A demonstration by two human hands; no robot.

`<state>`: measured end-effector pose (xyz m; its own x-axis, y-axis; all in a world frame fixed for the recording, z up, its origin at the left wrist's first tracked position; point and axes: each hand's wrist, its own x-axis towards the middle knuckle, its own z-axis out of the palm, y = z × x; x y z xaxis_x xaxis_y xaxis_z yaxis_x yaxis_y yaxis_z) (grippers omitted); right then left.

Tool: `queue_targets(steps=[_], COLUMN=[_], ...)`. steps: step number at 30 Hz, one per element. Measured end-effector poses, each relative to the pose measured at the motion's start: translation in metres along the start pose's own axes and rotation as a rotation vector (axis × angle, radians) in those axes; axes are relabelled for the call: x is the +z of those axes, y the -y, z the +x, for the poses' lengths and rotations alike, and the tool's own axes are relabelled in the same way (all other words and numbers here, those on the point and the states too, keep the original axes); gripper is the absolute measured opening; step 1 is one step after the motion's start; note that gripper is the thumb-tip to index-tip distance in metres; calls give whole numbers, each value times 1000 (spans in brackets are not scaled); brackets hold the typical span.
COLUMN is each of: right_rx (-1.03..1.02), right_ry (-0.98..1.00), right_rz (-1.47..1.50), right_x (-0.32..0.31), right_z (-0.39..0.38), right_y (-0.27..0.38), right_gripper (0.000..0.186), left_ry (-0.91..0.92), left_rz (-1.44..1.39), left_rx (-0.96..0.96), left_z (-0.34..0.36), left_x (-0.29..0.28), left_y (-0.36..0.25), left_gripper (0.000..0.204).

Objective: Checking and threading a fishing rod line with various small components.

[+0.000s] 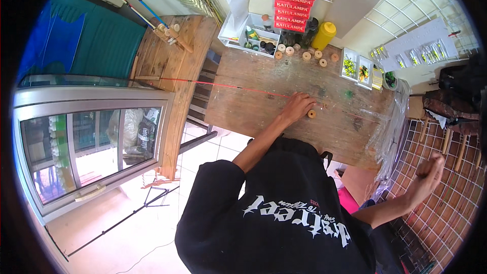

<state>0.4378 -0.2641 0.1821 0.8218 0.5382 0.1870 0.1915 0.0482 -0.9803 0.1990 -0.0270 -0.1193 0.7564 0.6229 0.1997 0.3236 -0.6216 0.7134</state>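
Note:
A thin red rod (218, 84) lies across the wooden table (243, 116), running from the left toward the middle. My left hand (298, 106) rests on the table with its fingers bent over the rod's right part, which they partly hide. Just beside those fingers sits a small round wooden spool (311, 114) with a hole in its middle. Out to the right, past the table's edge, my right hand (431, 169) is raised in front of a white wire grid (406, 182). Its fingers are curled together; whatever they hold is too small to make out.
Several wooden spools (307, 56) stand at the table's back near a yellow bottle (324, 35). A white box (243, 45) of bottles is behind left, small trays (349, 64) behind right. Clear plastic (388, 132) hangs over the right edge. A glass-paned window (96, 147) stands at left.

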Motion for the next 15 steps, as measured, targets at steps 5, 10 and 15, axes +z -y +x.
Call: queue_targets(steps=[5,10,15], right_rx=[-247,-326,-346], right_ry=[-365,-579,-820], right_rz=[-388,-343,-416], right_x=[5,-38,-35], right_z=[8,22,24], right_y=[41,49,39], right_gripper=[30,32,30], left_ry=[46,-22,34], left_rz=[-95,-148,-103], left_rx=[-19,-7,-25], left_z=[9,19,19], left_x=[-20,-42,-52], left_y=[-8,-11,0], left_gripper=[19,18,19])
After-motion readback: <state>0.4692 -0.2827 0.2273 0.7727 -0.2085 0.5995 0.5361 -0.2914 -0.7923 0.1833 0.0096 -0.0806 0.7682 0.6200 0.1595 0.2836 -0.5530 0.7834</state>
